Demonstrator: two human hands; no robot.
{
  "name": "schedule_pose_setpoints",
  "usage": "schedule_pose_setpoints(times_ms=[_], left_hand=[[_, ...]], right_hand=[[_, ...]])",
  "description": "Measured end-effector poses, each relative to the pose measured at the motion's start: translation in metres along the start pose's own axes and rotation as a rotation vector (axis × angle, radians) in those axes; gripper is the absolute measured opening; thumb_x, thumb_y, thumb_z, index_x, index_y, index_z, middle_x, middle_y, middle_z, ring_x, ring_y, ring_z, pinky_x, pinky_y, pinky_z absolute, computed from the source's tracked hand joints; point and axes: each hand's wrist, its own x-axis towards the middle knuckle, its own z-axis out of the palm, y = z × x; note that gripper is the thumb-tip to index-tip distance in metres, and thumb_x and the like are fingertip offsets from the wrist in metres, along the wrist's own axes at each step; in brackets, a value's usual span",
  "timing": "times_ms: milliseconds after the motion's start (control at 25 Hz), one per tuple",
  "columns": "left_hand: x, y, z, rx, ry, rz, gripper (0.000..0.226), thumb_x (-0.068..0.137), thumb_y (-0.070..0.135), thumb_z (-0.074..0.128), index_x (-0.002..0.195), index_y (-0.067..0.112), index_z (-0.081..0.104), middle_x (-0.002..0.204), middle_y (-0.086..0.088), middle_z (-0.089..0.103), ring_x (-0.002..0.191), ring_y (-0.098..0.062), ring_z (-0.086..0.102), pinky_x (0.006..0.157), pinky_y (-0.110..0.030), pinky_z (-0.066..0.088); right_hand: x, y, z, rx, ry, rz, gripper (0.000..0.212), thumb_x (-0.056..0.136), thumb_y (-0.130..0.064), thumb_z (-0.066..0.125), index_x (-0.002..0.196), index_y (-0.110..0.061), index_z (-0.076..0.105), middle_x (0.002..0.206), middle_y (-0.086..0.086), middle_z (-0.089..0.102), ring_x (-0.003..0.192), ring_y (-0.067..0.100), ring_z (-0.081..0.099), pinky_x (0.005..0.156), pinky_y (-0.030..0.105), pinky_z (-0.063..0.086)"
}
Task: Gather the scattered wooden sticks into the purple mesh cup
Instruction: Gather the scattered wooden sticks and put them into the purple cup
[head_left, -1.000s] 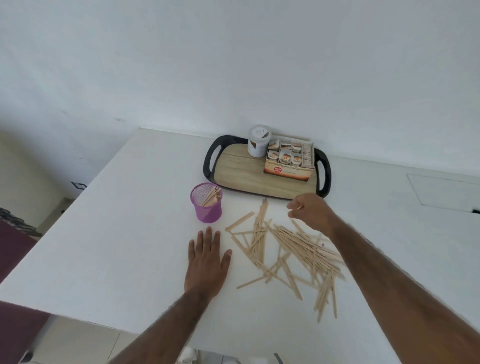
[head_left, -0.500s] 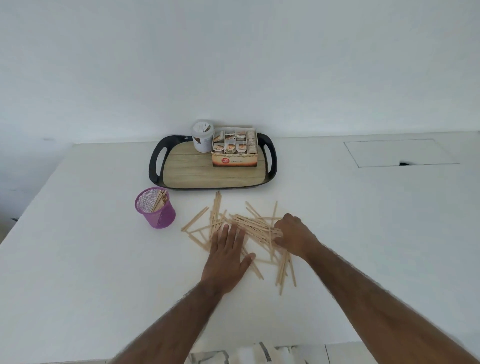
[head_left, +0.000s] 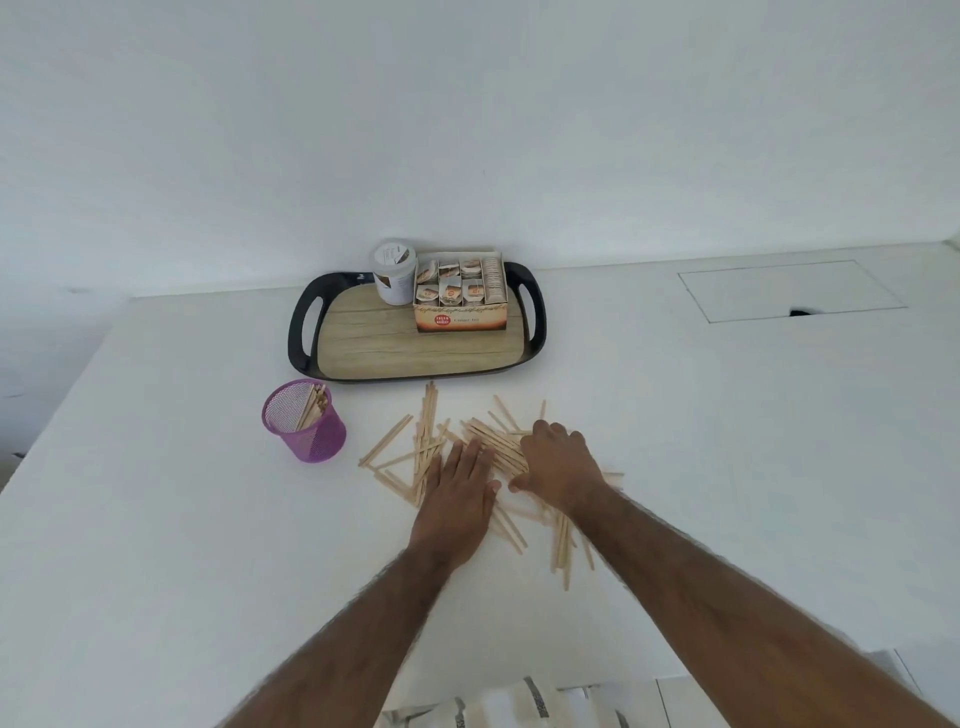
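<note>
While the left hand (head_left: 460, 488) presses flat on the wooden sticks (head_left: 427, 415), the right hand (head_left: 558, 467) grips some.

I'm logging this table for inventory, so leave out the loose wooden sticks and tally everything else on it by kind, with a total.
Purple mesh cup: 1
Tray with black handles: 1
White jar: 1
Box of packets: 1
Total: 4
Wooden sticks: left out, as asked.
</note>
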Motion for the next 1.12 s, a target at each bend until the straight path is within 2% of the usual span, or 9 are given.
schedule_pose_setpoints(times_ms=[120, 320, 560, 720, 840, 920, 1040, 1120], left_hand=[[0.000, -0.004, -0.004, -0.038, 0.033, -0.001, 0.053, 0.111, 0.029, 0.024, 0.162, 0.021, 0.017, 0.172, -0.001, 0.010, 0.159, -0.021, 0.001, 0.128, -0.040, -0.003], [0.008, -0.005, -0.015, -0.188, 0.137, -0.117, 0.059, 0.105, 0.014, 0.037, 0.161, 0.019, 0.020, 0.170, -0.007, 0.017, 0.158, -0.023, 0.009, 0.129, -0.042, 0.007], [0.010, -0.012, -0.020, -0.277, 0.171, -0.172, 0.061, 0.103, 0.004, 0.038, 0.160, 0.020, 0.026, 0.169, -0.005, 0.024, 0.157, -0.020, 0.013, 0.129, -0.043, 0.012], [0.010, -0.013, -0.025, -0.412, 0.239, -0.251, 0.054, 0.105, 0.007, 0.035, 0.157, 0.021, 0.034, 0.165, -0.003, 0.032, 0.155, -0.020, 0.022, 0.127, -0.044, 0.022], [0.013, -0.012, -0.033, -0.530, 0.312, -0.266, 0.048, 0.106, 0.008, 0.035, 0.152, 0.019, 0.043, 0.159, -0.003, 0.043, 0.150, -0.019, 0.032, 0.124, -0.044, 0.030], [0.017, -0.010, -0.040, -0.603, 0.359, -0.287, 0.043, 0.107, 0.012, 0.037, 0.148, 0.019, 0.047, 0.154, 0.002, 0.048, 0.145, -0.014, 0.038, 0.121, -0.036, 0.033], [0.025, -0.001, -0.051, -0.806, 0.374, -0.379, 0.037, 0.109, 0.026, 0.041, 0.145, 0.022, 0.050, 0.140, 0.011, 0.051, 0.131, -0.005, 0.044, 0.110, -0.024, 0.034], [0.031, 0.005, -0.056, -0.990, 0.377, -0.445, 0.032, 0.109, 0.034, 0.040, 0.132, 0.021, 0.059, 0.124, 0.012, 0.060, 0.117, -0.009, 0.054, 0.096, -0.021, 0.042]], right_hand=[[0.003, -0.005, 0.003, -0.013, 0.060, -0.003, 0.045, 0.093, -0.045, 0.065, 0.124, -0.013, 0.061, 0.124, 0.008, 0.056, 0.120, 0.028, 0.053, 0.100, 0.045, 0.042], [0.009, -0.009, -0.001, 0.009, 0.052, 0.027, 0.051, 0.091, -0.050, 0.067, 0.124, -0.012, 0.061, 0.120, 0.008, 0.059, 0.115, 0.027, 0.055, 0.098, 0.045, 0.043], [0.009, -0.013, 0.001, -0.028, 0.092, 0.004, 0.021, 0.102, -0.023, 0.051, 0.118, -0.014, 0.061, 0.118, 0.007, 0.061, 0.111, 0.026, 0.057, 0.096, 0.042, 0.043], [0.009, -0.011, -0.002, -0.010, 0.103, 0.011, 0.019, 0.101, -0.016, 0.047, 0.115, -0.014, 0.061, 0.114, 0.006, 0.061, 0.107, 0.026, 0.059, 0.092, 0.040, 0.044], [0.011, -0.007, -0.009, 0.095, 0.129, 0.029, 0.020, 0.099, -0.016, 0.046, 0.105, -0.015, 0.065, 0.105, 0.005, 0.064, 0.100, 0.027, 0.063, 0.088, 0.040, 0.046], [0.013, -0.004, -0.016, 0.186, 0.147, 0.025, 0.020, 0.098, -0.019, 0.048, 0.101, -0.015, 0.068, 0.098, 0.004, 0.068, 0.094, 0.026, 0.063, 0.086, 0.040, 0.047], [0.015, -0.004, -0.023, 0.280, 0.171, -0.020, 0.020, 0.098, -0.022, 0.051, 0.102, -0.016, 0.069, 0.092, 0.002, 0.071, 0.089, 0.025, 0.064, 0.084, 0.040, 0.047], [0.015, -0.008, -0.027, 0.305, 0.188, -0.077, 0.019, 0.100, -0.024, 0.053, 0.103, -0.016, 0.070, 0.092, 0.001, 0.072, 0.086, 0.024, 0.065, 0.084, 0.040, 0.048]])
